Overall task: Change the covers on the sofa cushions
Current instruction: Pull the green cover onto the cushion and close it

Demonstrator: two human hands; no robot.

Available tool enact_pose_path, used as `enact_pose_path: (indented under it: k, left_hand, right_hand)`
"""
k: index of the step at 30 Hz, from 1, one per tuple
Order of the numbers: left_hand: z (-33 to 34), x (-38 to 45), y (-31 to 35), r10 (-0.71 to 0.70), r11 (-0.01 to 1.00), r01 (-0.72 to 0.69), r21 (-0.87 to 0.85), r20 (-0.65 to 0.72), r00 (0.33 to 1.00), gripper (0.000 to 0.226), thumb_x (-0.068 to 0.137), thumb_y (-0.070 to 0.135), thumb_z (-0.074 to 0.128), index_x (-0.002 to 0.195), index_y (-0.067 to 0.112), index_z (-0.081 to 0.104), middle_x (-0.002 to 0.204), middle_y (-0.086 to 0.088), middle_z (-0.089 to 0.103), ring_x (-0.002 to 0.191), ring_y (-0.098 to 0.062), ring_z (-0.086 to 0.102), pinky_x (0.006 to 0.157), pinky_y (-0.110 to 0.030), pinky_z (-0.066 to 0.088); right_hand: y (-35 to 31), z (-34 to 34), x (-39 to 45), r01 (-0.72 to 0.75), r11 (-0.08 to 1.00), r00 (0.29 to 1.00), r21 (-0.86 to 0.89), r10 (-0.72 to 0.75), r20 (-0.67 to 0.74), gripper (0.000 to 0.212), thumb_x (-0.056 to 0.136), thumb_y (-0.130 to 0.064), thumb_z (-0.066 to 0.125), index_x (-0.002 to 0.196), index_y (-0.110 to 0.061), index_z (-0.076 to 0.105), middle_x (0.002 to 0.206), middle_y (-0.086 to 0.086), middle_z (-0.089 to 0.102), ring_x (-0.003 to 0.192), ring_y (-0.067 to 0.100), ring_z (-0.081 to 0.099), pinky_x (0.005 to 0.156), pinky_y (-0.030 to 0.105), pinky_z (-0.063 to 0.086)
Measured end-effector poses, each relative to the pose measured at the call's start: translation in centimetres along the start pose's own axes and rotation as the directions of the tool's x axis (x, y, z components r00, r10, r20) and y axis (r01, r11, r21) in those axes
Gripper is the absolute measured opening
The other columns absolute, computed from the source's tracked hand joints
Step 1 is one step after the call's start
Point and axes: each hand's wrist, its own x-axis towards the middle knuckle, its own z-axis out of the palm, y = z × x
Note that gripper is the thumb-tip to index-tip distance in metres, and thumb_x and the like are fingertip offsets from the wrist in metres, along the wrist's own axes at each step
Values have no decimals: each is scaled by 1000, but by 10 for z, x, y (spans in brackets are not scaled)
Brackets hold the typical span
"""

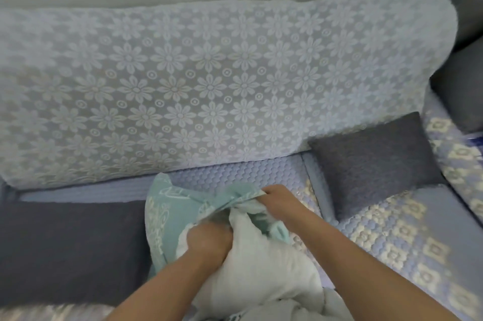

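Head view looks down on your sofa, its backrest draped in a pale blue lace throw with a daisy pattern (209,85). Below that throw, a lilac quilted seat mat with cream flowers (392,237) covers the seat. On the mat, left of your arms, lies a large dark grey-blue textured cushion (68,250); a smaller one of the same fabric (376,161) leans against the throw's lower right corner. Centred under the throw sits the mint-green printed cushion cover (167,218), its mouth facing you, with the white cushion insert (261,263) partly inside it and mostly outside. Your left hand (209,242) curls its fingers into the insert at the cover's mouth. Your right hand (282,203) pinches the cover's upper edge.
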Motion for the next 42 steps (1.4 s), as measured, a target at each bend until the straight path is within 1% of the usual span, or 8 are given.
enact_pose_path:
  k: [5, 10, 14, 17, 21, 27, 35, 42]
  left_hand:
    - [-15, 11, 0, -48, 993, 57, -101, 88, 995, 51, 108, 41, 29, 153, 20, 40, 159, -4, 39, 148, -23, 33, 124, -43, 18]
    - [-8, -14, -6, -94, 970, 48, -237, -189, 977, 37, 107, 29, 32, 129, 20, 60, 133, -4, 64, 120, -24, 61, 101, -36, 45]
    - [3, -52, -20, 37, 791, -283, -543, -418, 908, 45, 100, 59, 31, 131, 33, 50, 136, 11, 56, 128, -12, 49, 109, -34, 34]
    - [27, -74, -21, 312, 846, -467, -257, -471, 825, 71, 91, 80, 20, 151, 43, 31, 161, 16, 25, 153, -14, 13, 123, -44, 6]
    - [35, -54, -17, 274, 932, -328, -151, -297, 915, 70, 93, 76, 23, 156, 51, 9, 169, 16, 2, 155, -28, 2, 121, -53, 5]
    - [0, -18, 10, -3, 1000, 8, 21, -267, 964, 68, 90, 50, 12, 143, 27, 47, 144, -6, 51, 133, -34, 37, 104, -49, 30]
    - [34, -19, -20, 422, 854, -505, -123, -405, 811, 70, 100, 55, 29, 160, 20, 24, 167, 2, 19, 156, -21, 8, 124, -31, -3]
    - [22, -29, -4, 76, 890, -217, -402, -339, 938, 108, 72, 77, 34, 161, 20, 12, 167, 5, 11, 155, -19, 7, 125, -36, 6]
  right_hand:
    - [-15, 23, -3, 158, 964, 987, -212, -146, 69, 22, 95, -23, 56, 74, -15, 58, 68, 0, 52, 56, 9, 44, 47, 21, 32]
    - [10, 44, -24, 380, 799, 925, -467, -339, 173, 33, 99, -36, 55, 71, -20, 50, 66, -5, 53, 65, 9, 49, 62, 30, 36]
    - [18, 40, -22, 333, 817, 935, -471, -352, 50, 34, 98, -33, 54, 66, -26, 45, 64, -7, 53, 63, 6, 49, 60, 26, 35]
    - [10, 40, -15, 318, 839, 938, -442, -345, 20, 29, 97, -32, 56, 69, -26, 54, 69, -5, 59, 68, 7, 55, 64, 27, 40]
    - [7, 44, -10, 303, 884, 949, -355, -315, 26, 27, 94, -28, 60, 68, -22, 61, 65, -4, 61, 65, 7, 57, 65, 29, 43]
    - [12, 50, -25, 442, 743, 896, -502, -387, 215, 42, 94, -34, 59, 57, -24, 42, 54, -4, 47, 53, 8, 44, 53, 23, 31]
    - [22, 22, -17, 352, 826, 936, -440, -308, 171, 14, 91, -25, 62, 79, -32, 58, 79, -10, 62, 78, 9, 59, 67, 21, 41]
    - [4, 30, -16, 345, 853, 937, -392, -286, 202, 20, 86, -19, 61, 68, -22, 55, 65, -6, 54, 63, 9, 48, 59, 28, 36]
